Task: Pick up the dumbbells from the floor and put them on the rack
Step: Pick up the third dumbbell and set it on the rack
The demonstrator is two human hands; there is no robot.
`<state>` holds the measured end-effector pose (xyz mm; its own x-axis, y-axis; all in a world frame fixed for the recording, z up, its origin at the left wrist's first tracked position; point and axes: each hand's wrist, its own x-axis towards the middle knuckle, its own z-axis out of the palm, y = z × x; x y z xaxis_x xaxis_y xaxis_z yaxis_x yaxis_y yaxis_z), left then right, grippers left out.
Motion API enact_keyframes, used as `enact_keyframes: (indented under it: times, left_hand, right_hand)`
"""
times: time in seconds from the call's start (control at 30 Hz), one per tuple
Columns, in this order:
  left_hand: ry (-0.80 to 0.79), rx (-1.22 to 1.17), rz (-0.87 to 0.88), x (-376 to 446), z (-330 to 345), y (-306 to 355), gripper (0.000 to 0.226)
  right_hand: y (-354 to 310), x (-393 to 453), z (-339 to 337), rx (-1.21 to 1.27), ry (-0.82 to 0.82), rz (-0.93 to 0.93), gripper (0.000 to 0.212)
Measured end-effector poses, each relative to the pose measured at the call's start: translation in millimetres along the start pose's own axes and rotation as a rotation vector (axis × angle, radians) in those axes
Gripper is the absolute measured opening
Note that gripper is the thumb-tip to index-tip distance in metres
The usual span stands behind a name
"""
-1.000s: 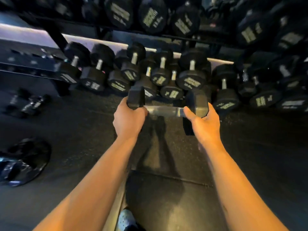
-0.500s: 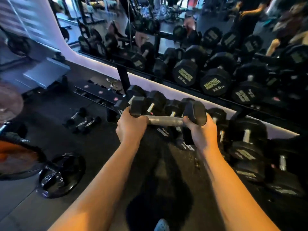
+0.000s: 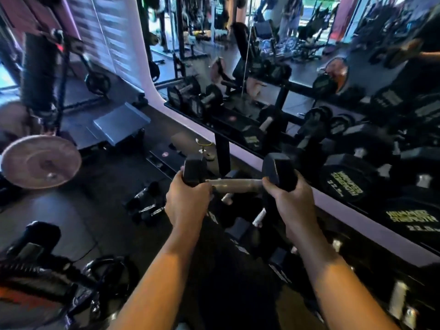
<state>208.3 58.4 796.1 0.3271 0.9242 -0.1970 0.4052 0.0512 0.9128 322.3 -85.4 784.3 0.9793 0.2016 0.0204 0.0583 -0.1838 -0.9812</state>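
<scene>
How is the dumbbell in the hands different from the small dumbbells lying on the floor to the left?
The held dumbbell is in the air, gripped at its two heads by the left hand and the right hand; the small dumbbells lie untouched on the floor. The held dumbbell looks much bigger, though it is nearer the camera. Both have dark heads and a metal handle.

Your left hand (image 3: 188,203) grips the left head of a black hex dumbbell (image 3: 238,184); your right hand (image 3: 289,201) cups its right head, the metal handle level between them. Rack (image 3: 371,210), right: loaded with black dumbbells with yellow lettering. Floor (image 3: 100,210), below left of the held one: small dumbbells (image 3: 145,203) lying loose. Far left: a pale weight plate (image 3: 40,161), blurred. Behind it: a grey padded bench (image 3: 121,125).
</scene>
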Motion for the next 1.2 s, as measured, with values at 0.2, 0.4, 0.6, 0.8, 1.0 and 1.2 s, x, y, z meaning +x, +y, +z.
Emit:
enact_keyframes:
  times: [0.2,0.4,0.6,0.8,1.0,1.2]
  left_hand:
    - [0.021,-0.002,0.014,127.3,19.2,49.4,0.043]
    - [0.025,-0.068,0.009,233.0,57.9,88.5,0.053]
    - [0.024,-0.137,0.002,327.5,135.1,113.7,0.049]
    - [0.024,-0.237,-0.078,394.6,214.8,136.8,0.041]
    - [0.003,-0.329,-0.166,440.2,275.2,148.0,0.051]
    - [0.023,-0.313,-0.274,485.2,323.9,155.5,0.053]
  right_hand:
    - [-33.5,100.6,93.9,0.053,-0.049,0.004,0.035]
    - [-48.0,214.2,163.3,0.019,-0.082,0.023,0.035]
    - [-43.9,339.7,206.5,-0.018,-0.162,-0.016,0.021]
    - [-37.8,456.1,232.5,-0.151,-0.195,-0.047,0.028]
    - [-31.0,553.5,256.0,-0.287,-0.257,-0.049,0.03]
    - [-19.0,621.3,276.1,-0.307,-0.303,-0.017,0.031]
